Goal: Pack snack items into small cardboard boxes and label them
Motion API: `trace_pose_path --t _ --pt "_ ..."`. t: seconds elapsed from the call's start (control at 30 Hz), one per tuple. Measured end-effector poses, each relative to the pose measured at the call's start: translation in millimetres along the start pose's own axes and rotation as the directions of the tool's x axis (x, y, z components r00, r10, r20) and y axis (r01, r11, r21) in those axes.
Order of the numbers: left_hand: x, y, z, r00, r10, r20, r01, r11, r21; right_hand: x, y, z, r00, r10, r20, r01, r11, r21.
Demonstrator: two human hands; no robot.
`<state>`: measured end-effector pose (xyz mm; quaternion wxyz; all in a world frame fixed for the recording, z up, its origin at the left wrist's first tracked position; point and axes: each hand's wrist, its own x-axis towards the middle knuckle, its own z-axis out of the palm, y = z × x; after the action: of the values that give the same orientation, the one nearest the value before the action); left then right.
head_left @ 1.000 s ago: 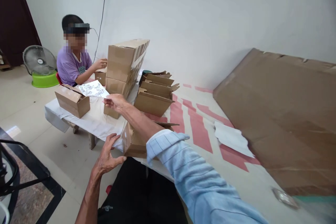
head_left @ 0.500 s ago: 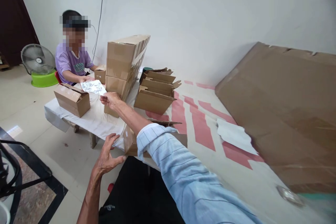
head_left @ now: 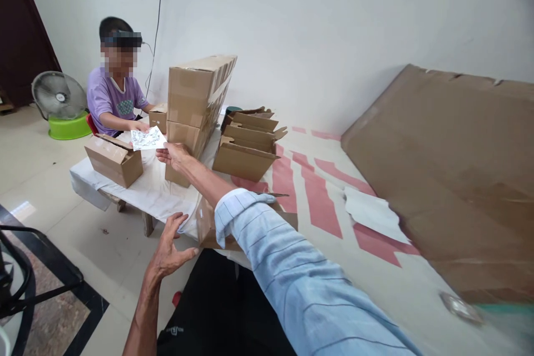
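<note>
My right hand (head_left: 174, 156) reaches across the table and pinches the right edge of a white sheet with grey printing (head_left: 147, 139). The far side of that sheet meets the hand of a person (head_left: 114, 97) in a purple shirt, seated at the far end. My left hand (head_left: 169, 247) hovers at the table's near edge, fingers spread and holding nothing. Just right of it stands a cardboard box (head_left: 206, 226), mostly hidden by my right arm. A box with raised flaps (head_left: 120, 164) sits left of the sheet.
Stacked taped boxes (head_left: 188, 94) rise beyond my right hand. Several open boxes (head_left: 246, 158) stand right of them. A big cardboard sheet (head_left: 450, 178) leans on the wall, with white paper (head_left: 373, 212) beside it. On the floor are a fan (head_left: 60, 95) and a black-framed chair (head_left: 45, 289).
The printed sheet has turned a little and now lies more level between the two hands. My right hand has shifted slightly left. My left hand stays put.
</note>
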<state>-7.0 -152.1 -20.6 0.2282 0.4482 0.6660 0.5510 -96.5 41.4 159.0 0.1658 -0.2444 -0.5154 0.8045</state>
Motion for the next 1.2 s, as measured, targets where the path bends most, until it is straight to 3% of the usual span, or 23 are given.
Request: trace_pose_path --t 0.1,0.2,0.33,0.5,0.7,0.8,0.87,0.9,0.97,1.1,1.2 --pt "6.7 1.6 1.3 1.0 0.007 0.017 -0.007 1.0 0.001 -17.5 -7.1 -8.5 0.998 0.021 -0.054 -0.025 0.998 -0.063" --pt "18.9 6.8 5.7 0.999 0.027 0.034 -0.028 1.0 0.012 -50.0 -21.1 -34.0 0.999 -0.051 -0.005 0.049 0.975 -0.217" --pt "38.2 20.1 15.5 0.993 0.081 0.081 -0.079 0.997 -0.016 -116.2 -51.7 -91.9 0.963 -0.26 0.074 0.27 0.906 -0.325" --pt "61.6 39.2 21.7 0.987 0.135 0.087 -0.128 0.988 -0.086 -194.4 -62.5 -179.4 0.884 -0.462 -0.074 0.392 0.817 -0.423" --pt "90.4 54.7 9.4 0.98 0.144 0.138 -0.138 0.989 -0.051 -230.7 -5.7 -285.7 0.78 -0.58 -0.234 0.356 0.719 -0.597" --pt "99.6 61.1 4.6 0.976 0.132 0.172 -0.137 0.991 0.014 -248.2 35.4 -322.9 0.71 -0.63 -0.315 0.311 0.682 -0.662" --pt "104.9 65.2 3.9 0.976 0.134 0.174 -0.148 0.987 0.069 -261.2 64.2 -337.2 0.664 -0.655 -0.361 0.262 0.655 -0.708" --pt "107.8 67.2 4.1 0.976 0.135 0.173 -0.155 0.982 0.107 -266.4 78.4 -341.8 0.632 -0.691 -0.351 0.224 0.596 -0.772" --pt "113.5 71.3 5.1 0.978 0.139 0.154 -0.162 0.976 0.149 -272.8 104.5 -348.1 0.604 -0.713 -0.356 0.167 0.55 -0.819" --pt "119.6 81.1 9.5 0.986 0.101 0.135 -0.123 0.978 0.168 -277.4 139.6 -356.7 0.578 -0.793 -0.192 0.069 0.282 -0.957" --pt "119.1 85.5 13.2 0.992 0.093 0.08 -0.108 0.972 0.207 -280.9 150.3 -361.5 0.57 -0.807 -0.159 0.05 0.227 -0.973"
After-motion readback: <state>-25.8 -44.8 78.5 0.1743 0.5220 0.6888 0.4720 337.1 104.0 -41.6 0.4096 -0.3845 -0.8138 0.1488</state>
